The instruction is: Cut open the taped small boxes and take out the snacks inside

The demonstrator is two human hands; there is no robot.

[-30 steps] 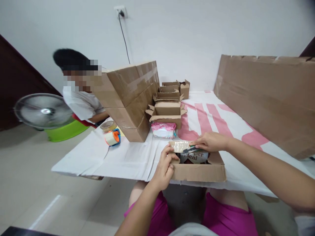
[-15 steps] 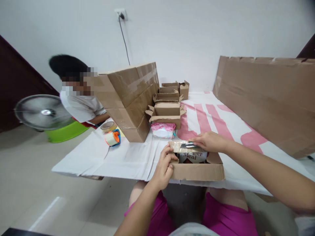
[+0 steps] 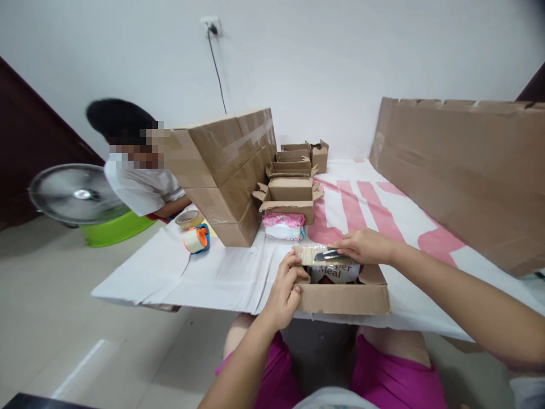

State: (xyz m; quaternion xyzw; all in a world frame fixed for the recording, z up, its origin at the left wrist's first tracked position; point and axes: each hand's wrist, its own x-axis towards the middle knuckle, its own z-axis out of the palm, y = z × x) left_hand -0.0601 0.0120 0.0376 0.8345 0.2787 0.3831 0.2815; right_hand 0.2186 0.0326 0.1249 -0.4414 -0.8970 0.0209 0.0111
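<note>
Since the earlier frame: right hand sits a touch farther from the body along the far flap. Left hand unmoved.

Hands. Left hand is closed on the near-left corner of the small cardboard box, thumb over the rim, fingers on the outer wall. Right hand is closed, fingers pinching a slim dark tool that lies across the far flap, tip toward the left thumb. Tool looks blade-like; too small to confirm.

Location. Box sits between the two hands, at the table edge nearest the body. Printed packet lies inside, just under the tool.

Risk (judgement). Tool tip points at the left thumb, close by: a slip along the glossy flap could reach it. Packet film beneath could be nicked if the tool dips. Box stands right at the table edge; a push from the right hand against a loose left grip could tip it into the lap.

Materials. Box: brown corrugated board, matte, creased edges. Flap: clear tape, shiny, slick. Packet: glossy film, rounded.

Beyond the hands: crinkled pink-and-white pouch, small open boxes, large taped cartons. Beyond the left hand: orange-and-blue tape dispenser, tape roll. Past the right hand: long flat cardboard sheet, standing on edge. Under everything: white table cover, thin, wrinkled, with pink bands.
</note>
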